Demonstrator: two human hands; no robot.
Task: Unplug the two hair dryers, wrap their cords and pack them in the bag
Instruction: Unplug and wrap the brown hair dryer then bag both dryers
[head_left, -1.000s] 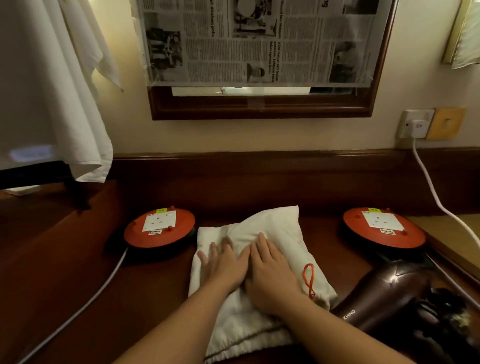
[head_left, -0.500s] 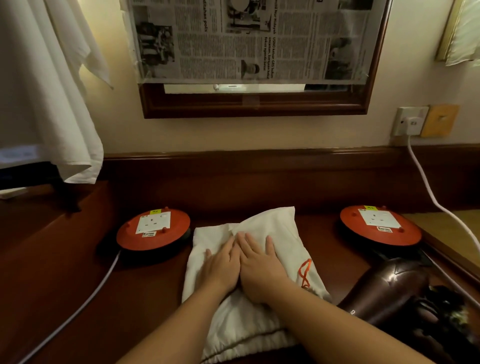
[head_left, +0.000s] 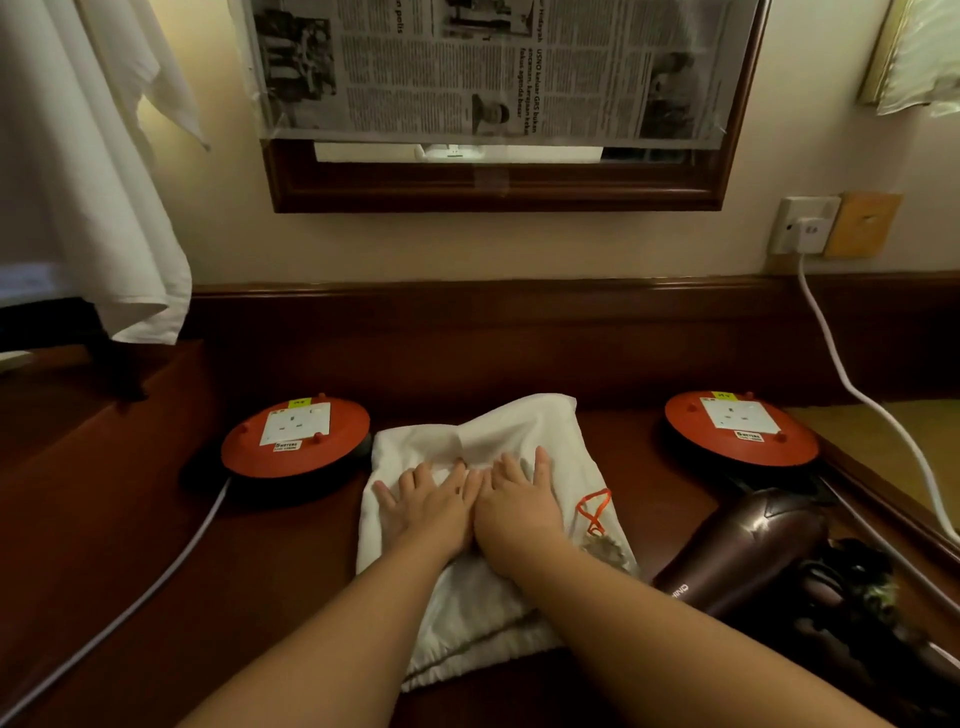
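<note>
Pressing flat, both hands, left (head_left: 428, 506) and right (head_left: 514, 506), are spread on the bag (head_left: 483, 613) mid-table. One dryer (head_left: 748, 545) lies unpacked beside it; its loose cord could be snagged during packing.

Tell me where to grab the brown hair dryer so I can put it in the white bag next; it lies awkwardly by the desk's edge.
Judging by its pose, grip the brown hair dryer round its barrel, coming from above with the right hand. The barrel lies on its side, bare and rounded, angled toward the white bag, so fingers can wrap it. The handle end is dark and tangled with cord; its shape is hard to tell.
</note>
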